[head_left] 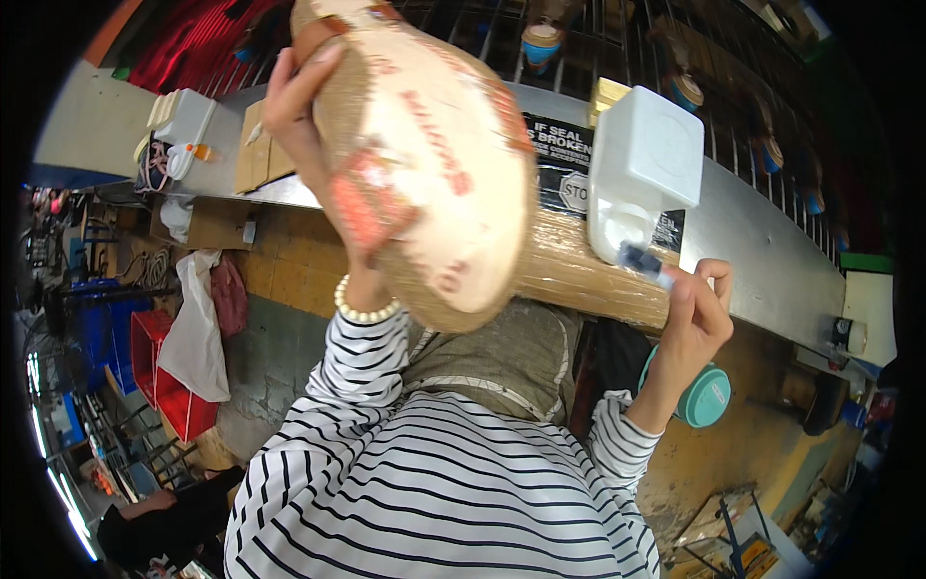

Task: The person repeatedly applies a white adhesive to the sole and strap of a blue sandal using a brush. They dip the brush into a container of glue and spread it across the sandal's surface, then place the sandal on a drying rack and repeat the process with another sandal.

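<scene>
My left hand (307, 121) grips a shoe (463, 183) by its side, its bottom turned up toward me. That bottom is pale with red print and has a fuzzy brown rim; motion smears it a little. A reddish patch shows beside my wrist. In my right hand (696, 314) a small brush (640, 259) is pinched between thumb and fingers. Its dark bristle end is at the mouth of a white plastic bottle (648, 145), which lies on its side. Whether the bristles touch the bottle is unclear.
The bottle rests on a tape-wrapped carton (579, 265) at a metal ledge (762, 227). Beyond it, shoes on blue lasts (542, 43) stand along a barred rack. A teal tub (704, 396) is below right. Red crates (183, 405) and another person's arm (149, 504) are at left.
</scene>
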Demonstrator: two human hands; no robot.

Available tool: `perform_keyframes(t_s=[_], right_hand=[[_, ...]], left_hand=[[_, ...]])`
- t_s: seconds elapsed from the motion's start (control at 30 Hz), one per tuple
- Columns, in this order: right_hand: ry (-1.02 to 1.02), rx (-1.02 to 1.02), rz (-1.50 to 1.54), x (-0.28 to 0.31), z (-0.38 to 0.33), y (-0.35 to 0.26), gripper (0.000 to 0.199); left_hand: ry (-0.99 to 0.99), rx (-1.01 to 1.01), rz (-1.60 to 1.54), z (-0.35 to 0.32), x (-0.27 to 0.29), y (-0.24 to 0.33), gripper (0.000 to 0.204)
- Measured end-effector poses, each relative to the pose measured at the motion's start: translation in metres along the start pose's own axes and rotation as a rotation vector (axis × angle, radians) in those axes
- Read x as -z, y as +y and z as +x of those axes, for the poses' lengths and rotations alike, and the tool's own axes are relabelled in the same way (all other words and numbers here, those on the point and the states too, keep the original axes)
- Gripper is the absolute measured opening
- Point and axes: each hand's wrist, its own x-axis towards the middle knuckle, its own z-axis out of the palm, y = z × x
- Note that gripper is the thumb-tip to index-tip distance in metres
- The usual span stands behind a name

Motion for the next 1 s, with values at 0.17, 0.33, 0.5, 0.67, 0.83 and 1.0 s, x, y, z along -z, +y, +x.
perform_keyframes(t_s=[0.17,0.33,0.5,0.67,0.83,1.0], right_hand=[[-0.093,0.341,0.099,-0.034,0.000,-0.049,0.041],[-0.018,0.473,0.014,-0.043,0.006,-0.065,0.046],[-0.127,0.588,0.142,-0.035,0.009,-0.062,0.046],[-0.123,0.596,0.191,-0.041,0.005,-0.050,0.047],[-0.037,0.487,0.125,-0.039,0.002,-0.051,0.046],[-0.105,0.488,0.141,-0.036,0.004,-0.052,0.048]], left_hand=[[-0.007,-0.379,0.381,0.015,-0.003,-0.020,0.078],[-0.027,-0.420,0.417,0.016,0.002,-0.011,0.077],[-0.043,-0.445,0.476,0.020,0.003,0.000,0.076],[0.024,-0.269,0.355,0.014,0.003,-0.001,0.079],[-0.052,-0.169,0.293,0.015,0.005,0.002,0.090],[-0.048,-0.241,0.362,0.011,-0.006,0.012,0.085]])
